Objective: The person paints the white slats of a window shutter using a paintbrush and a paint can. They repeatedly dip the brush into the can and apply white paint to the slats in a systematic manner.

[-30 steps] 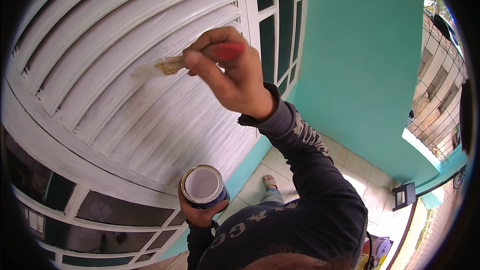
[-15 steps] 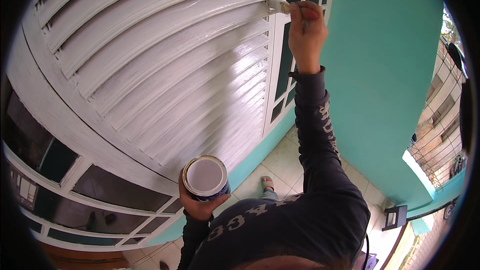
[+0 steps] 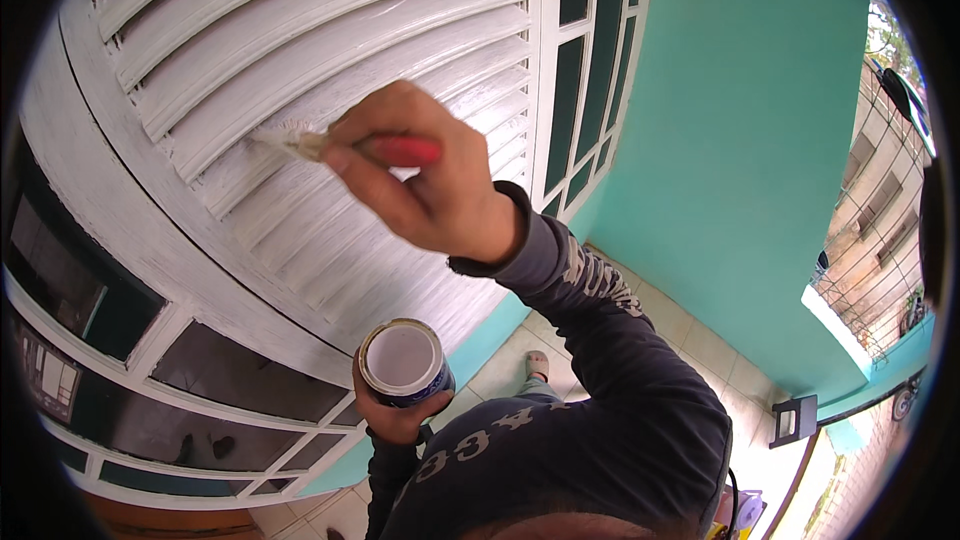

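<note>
My right hand (image 3: 425, 170) pinches a paintbrush (image 3: 405, 150) with a red handle. Its white-coated bristles touch, or nearly touch, a slat of the white louvered shutter (image 3: 330, 60), toward the slats' left ends. Low in the middle, my left hand (image 3: 395, 418) is wrapped round a paint can (image 3: 402, 358). The can is open at the top, with a blue label and white paint inside; dried paint marks its rim. Streaky brush marks show on the lower slats and on the shutter's left frame.
White-framed dark window panes (image 3: 245, 375) border the shutter at lower left, with more panes at its right. A turquoise wall (image 3: 730, 140) stands on the right. Pale floor tiles (image 3: 500, 365) lie below, and a dark stool-like object (image 3: 793, 422) is at lower right.
My right hand has swept the brush from the slats' right ends to the left and nearer to me. The can in my left hand has shifted only slightly.
</note>
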